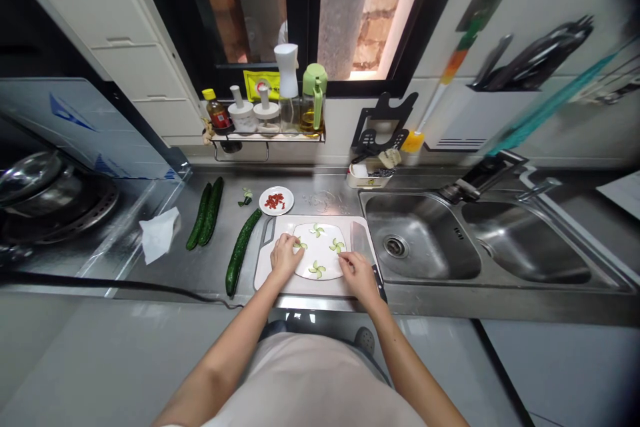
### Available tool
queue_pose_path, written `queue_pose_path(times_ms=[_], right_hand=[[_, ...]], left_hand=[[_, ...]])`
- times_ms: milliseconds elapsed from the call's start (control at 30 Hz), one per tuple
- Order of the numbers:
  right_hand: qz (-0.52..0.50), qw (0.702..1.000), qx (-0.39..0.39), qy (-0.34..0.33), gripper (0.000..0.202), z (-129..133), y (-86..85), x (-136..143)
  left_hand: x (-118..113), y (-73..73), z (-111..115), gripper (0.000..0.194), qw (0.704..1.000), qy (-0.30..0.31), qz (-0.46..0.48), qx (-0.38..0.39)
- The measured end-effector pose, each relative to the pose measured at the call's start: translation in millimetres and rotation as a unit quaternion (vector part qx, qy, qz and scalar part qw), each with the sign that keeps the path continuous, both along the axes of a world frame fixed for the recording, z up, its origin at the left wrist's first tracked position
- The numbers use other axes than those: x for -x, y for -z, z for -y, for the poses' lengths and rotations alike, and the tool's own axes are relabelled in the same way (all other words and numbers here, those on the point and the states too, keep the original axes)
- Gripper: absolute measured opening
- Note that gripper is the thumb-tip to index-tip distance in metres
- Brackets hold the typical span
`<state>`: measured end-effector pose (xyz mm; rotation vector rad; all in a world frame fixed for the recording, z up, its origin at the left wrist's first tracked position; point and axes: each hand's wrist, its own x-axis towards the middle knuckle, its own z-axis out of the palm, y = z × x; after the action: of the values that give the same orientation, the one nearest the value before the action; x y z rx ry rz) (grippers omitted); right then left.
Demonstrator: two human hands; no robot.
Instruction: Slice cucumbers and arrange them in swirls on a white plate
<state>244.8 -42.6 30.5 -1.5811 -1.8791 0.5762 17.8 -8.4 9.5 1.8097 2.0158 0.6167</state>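
A white plate [327, 270] lies on a cutting board [270, 270], with thin green-edged cucumber slices [317, 269] set out in pinwheel shapes on it. My left hand [286, 257] is at the plate's left edge, thumb and fingers closed around a cucumber slice in the left pinwheel. At the right edge, my right hand [357, 271] has its fingertips pinched together beside the right pinwheel [337, 245]; what is between them is too small to make out. Under my right wrist shows the black handle of a knife [379, 282].
Whole cucumbers [243, 250] lie left of the board. Behind it stand a small dish [269, 208] of red berries and some cucumber scraps [245, 197]. A double sink [420, 233] is to the right. A crumpled white tissue [159, 233] and a stove pot [37, 180] are further left.
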Motion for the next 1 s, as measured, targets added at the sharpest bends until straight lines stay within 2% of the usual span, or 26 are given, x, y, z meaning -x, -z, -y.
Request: queue_pose_path(times_ms=[233, 500, 667, 800, 1000], right_hand=[[-0.009, 1.000, -0.011, -0.008, 0.029, 0, 0.3, 1], [-0.018, 1.000, -0.003, -0.016, 0.029, 10, 1.0, 7], [-0.026, 0.999, 0.004, -0.041, 0.030, 14, -4.3, 19], [-0.038, 0.998, -0.001, -0.050, 0.028, 12, -8.6, 27], [-0.054, 0.997, 0.005, -0.048, 0.027, -16, -15.9, 35]], left_hand=[[2, -1.9, 0, 0.014, 1.000, -0.025, 0.015, -0.003], [6, -5.3, 13, 0.014, 0.990, -0.073, 0.113, -0.037], [13, 2.5, 23, 0.016, 0.980, -0.106, 0.160, -0.046], [20, 10.7, 22, 0.018, 0.975, -0.125, 0.174, -0.062], [25, 27.7, 18, 0.021, 0.974, -0.123, 0.166, -0.094]])
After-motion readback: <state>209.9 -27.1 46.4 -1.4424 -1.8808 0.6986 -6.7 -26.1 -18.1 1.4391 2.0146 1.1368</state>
